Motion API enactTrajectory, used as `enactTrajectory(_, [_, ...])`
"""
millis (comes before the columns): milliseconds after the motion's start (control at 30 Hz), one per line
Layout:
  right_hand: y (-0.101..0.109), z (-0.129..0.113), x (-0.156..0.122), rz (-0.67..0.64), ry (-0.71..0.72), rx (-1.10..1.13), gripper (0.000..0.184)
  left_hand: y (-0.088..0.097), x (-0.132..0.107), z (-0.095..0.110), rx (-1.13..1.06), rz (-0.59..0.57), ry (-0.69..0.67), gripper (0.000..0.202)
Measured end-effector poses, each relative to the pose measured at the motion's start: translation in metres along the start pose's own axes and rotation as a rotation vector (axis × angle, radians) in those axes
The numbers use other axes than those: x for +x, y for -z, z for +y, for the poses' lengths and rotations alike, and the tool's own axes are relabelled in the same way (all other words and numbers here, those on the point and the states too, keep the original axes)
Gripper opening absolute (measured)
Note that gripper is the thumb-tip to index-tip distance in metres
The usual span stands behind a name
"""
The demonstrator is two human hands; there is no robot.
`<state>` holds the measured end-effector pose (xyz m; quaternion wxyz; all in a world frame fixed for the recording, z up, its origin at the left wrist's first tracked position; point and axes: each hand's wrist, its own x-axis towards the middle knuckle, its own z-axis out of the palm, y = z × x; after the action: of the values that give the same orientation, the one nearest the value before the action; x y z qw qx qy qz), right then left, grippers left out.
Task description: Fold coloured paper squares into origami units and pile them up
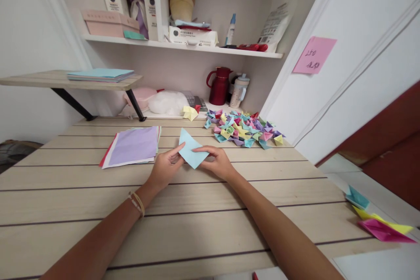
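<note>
Head view is showing the left hand (165, 168) and the right hand (217, 162) pinching a light blue paper (190, 154) between them, above the slatted table (183, 227), while the paper is hiding some fingers whose exact position I cannot tell. Near the left hand, a purple sheet (134, 145) is covering other sheets, leaving only their edges visible; farther back, folded paper pieces (242, 130) are overlapping too much for counting.
</note>
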<state>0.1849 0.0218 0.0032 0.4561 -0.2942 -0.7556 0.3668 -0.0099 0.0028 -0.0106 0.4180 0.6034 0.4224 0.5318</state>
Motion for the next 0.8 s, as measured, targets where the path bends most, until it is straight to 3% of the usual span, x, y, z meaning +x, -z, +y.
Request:
enactTrajectory(167, [-0.005,0.005,0.001,0.122,-0.079,0.095,0.013,-0.003,-0.002,0.009,-0.033,0.014,0.022,0.058])
enactTrajectory(367, [-0.010,0.011,0.003,0.238,-0.224,0.319,0.029,-0.005,-0.002,0.019,-0.016,0.132,0.043,0.027])
enactTrajectory(500, [-0.010,0.009,0.003,0.197,-0.272,0.362,0.049,-0.006,0.001,0.017,-0.110,0.105,0.040,0.035])
enactTrajectory(667, [-0.011,0.007,0.002,0.186,-0.274,0.211,0.027,-0.003,0.003,0.010,-0.092,0.034,0.058,0.054])
enactTrajectory(800, [-0.011,0.004,0.003,0.209,-0.265,0.156,0.025,0.000,0.005,0.005,-0.029,-0.026,0.129,0.030])
